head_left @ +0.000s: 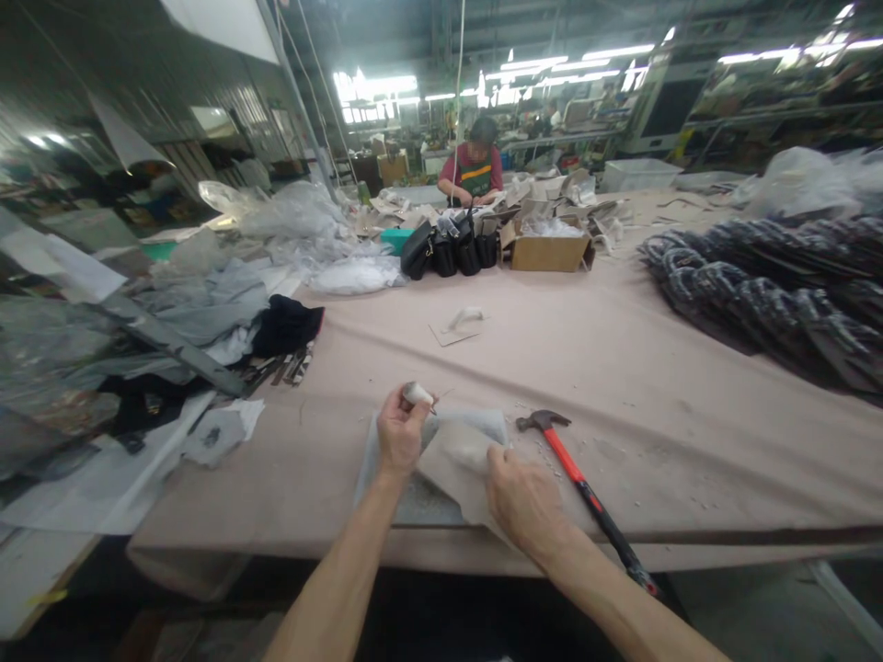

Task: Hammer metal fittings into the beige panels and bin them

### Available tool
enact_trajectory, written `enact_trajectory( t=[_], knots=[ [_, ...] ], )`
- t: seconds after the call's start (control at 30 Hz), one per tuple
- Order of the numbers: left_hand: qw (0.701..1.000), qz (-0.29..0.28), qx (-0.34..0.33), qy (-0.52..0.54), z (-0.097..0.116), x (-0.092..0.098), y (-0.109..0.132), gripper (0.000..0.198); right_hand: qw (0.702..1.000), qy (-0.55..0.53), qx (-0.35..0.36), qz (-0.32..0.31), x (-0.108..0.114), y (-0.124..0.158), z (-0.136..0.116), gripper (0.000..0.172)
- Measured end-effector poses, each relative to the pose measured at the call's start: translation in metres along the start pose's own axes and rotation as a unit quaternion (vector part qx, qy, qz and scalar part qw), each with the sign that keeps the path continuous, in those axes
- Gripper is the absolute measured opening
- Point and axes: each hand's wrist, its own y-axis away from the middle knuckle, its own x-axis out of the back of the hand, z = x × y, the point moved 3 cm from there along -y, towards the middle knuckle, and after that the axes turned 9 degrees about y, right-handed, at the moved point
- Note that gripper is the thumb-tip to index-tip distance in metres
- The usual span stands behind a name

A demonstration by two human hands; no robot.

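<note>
My left hand [400,434] is closed around a small white cylindrical piece [418,393]; a thin dark tip shows below it. My right hand [525,496] pinches the edge of a flat beige-grey sheet [448,471], which is tilted and has a pale, blurred patch near my fingers. Beneath both hands lies a pale grey slab [372,478] close to the table's front edge. To the right of it rests a claw hammer [567,462] with a red and black handle, touched by neither hand.
Small white bits surround the hammer. Farther back on the cloth-covered table [331,368] lie a pale curved piece [466,317], black pouches [448,250] and a cardboard box [548,250]. Plastic bags [290,216] crowd the left, wrapped dark items [765,285] the right. A person [475,165] works opposite.
</note>
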Motion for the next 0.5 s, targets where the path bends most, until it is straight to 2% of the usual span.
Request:
enact_trajectory(
  t=[0.03, 0.1, 0.17, 0.33, 0.5],
  knots=[
    [1.0, -0.003, -0.007, 0.004, 0.01, -0.002, -0.001, 0.047, 0.999, -0.023, -0.019, -0.014, 0.002, 0.0, 0.004, 0.017],
    [1.0, -0.029, -0.001, -0.009, 0.02, -0.007, 0.001, 0.044, 0.995, -0.075, -0.057, -0.038, -0.001, 0.003, 0.007, 0.029],
    [0.997, -0.065, 0.022, -0.032, 0.017, -0.011, 0.007, 0.035, 0.988, -0.122, -0.085, -0.051, -0.013, 0.009, 0.004, 0.043],
    [0.986, -0.113, 0.096, -0.079, -0.025, -0.009, 0.026, 0.026, 0.976, -0.189, -0.081, -0.067, -0.04, 0.029, -0.023, 0.048],
    [0.975, -0.162, 0.131, -0.081, -0.057, -0.004, 0.038, 0.036, 0.971, -0.192, -0.098, -0.104, -0.042, 0.039, -0.035, 0.052]
  ],
)
